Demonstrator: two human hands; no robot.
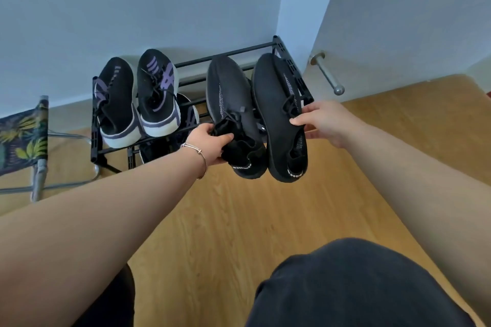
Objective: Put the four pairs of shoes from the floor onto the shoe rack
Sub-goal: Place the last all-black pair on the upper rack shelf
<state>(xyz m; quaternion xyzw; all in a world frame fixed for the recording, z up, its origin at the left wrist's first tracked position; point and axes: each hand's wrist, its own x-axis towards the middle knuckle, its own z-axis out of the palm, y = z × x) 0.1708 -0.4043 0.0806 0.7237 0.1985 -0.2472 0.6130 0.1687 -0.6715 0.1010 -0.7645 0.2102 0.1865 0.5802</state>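
- Left hand [210, 145] gripping the left black knit shoe [233, 114] at its collar, fingers curled shut.
- Right hand [322, 121] pinching the right black knit shoe [279, 114], fingers closed on its side.
- Both resting toes-in on the shoe rack [292, 66], top tier, right of the purple-striped pair [138, 98].

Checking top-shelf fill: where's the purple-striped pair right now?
Head view: the purple-striped pair sits on the left half of the shoe rack top shelf, toes to the wall, beside the black pair.
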